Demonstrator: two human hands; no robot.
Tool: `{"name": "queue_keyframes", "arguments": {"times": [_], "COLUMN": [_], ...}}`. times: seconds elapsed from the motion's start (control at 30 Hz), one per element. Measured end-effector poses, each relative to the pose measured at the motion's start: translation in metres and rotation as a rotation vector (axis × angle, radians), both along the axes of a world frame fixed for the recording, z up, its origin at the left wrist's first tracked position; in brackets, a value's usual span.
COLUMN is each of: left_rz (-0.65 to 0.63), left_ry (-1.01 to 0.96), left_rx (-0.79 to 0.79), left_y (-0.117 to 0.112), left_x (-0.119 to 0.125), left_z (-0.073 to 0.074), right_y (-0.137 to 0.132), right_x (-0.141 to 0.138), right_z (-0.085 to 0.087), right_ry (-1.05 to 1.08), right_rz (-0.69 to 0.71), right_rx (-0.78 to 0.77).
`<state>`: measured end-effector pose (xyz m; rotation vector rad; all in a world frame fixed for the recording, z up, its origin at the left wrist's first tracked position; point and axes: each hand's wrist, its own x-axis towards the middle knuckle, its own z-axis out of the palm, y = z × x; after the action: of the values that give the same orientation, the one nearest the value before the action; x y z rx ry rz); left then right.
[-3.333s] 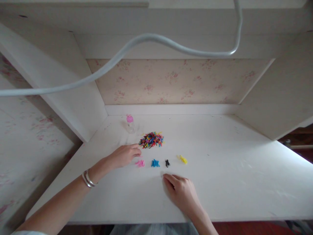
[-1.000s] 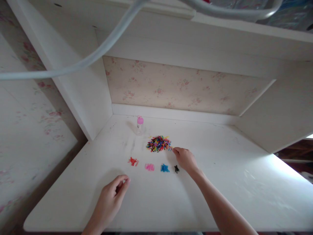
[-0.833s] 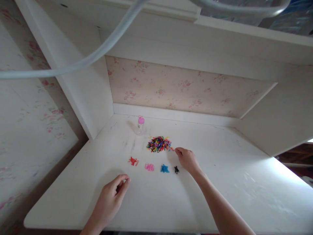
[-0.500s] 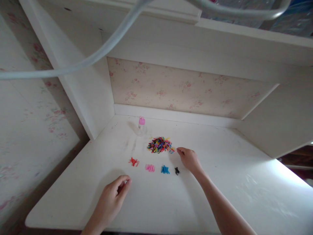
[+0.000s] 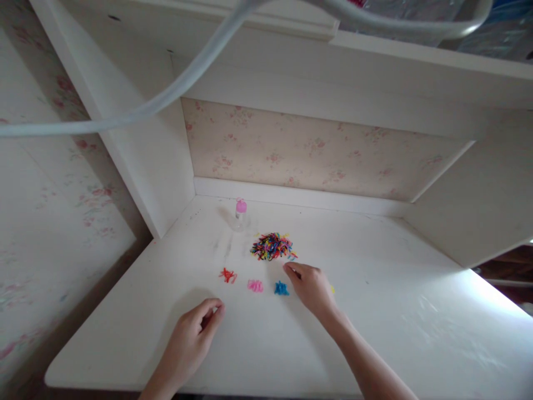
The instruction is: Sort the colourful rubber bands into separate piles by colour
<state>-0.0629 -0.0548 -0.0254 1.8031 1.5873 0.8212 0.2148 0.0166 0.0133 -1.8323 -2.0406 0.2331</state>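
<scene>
A mixed heap of tiny coloured bands point(image 5: 271, 245) lies on the white desk point(image 5: 387, 311). In front of it sit small sorted piles: red point(image 5: 227, 275), pink point(image 5: 255, 285) and blue point(image 5: 281, 288). My right hand point(image 5: 310, 286) hovers just right of the blue pile, fingers curled toward it and covering the black pile; a bit of the yellow pile point(image 5: 332, 289) peeks out beside it. What its fingertips pinch is too small to name. My left hand point(image 5: 194, 335) rests near the front edge with loosely curled fingers, holding nothing visible.
A small clear bottle with a pink cap point(image 5: 240, 214) stands at the back left of the desk. Shelf walls close in on both sides, and a pale hose point(image 5: 175, 91) hangs across the top of the view.
My right hand has drawn back from the edge of the mixed heap toward the sorted piles and now covers the black one. My left hand has barely moved.
</scene>
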Motion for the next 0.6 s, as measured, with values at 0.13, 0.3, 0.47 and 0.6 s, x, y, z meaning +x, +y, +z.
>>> {"name": "queue_keyframes", "arguments": {"times": [0.13, 0.3, 0.47, 0.6], "left_rz": [-0.003, 0.002, -0.007, -0.003], "left_ry": [0.0, -0.006, 0.002, 0.02], "left_rx": [0.013, 0.018, 0.009, -0.004], "left_y": [0.001, 0.001, 0.001, 0.001], "left_x": [0.001, 0.002, 0.003, 0.004], "left_z": [0.0, 0.003, 0.004, 0.002], "right_y": [-0.022, -0.028, -0.029, -0.04], "right_x": [-0.035, -0.059, -0.057, -0.039], "right_z": [-0.001, -0.006, -0.005, -0.006], "right_ry": [-0.063, -0.21, -0.211, -0.092], "right_rz": [0.124, 0.152, 0.184, 0.157], "right_rx": [0.044, -0.023, -0.043, -0.005]}}
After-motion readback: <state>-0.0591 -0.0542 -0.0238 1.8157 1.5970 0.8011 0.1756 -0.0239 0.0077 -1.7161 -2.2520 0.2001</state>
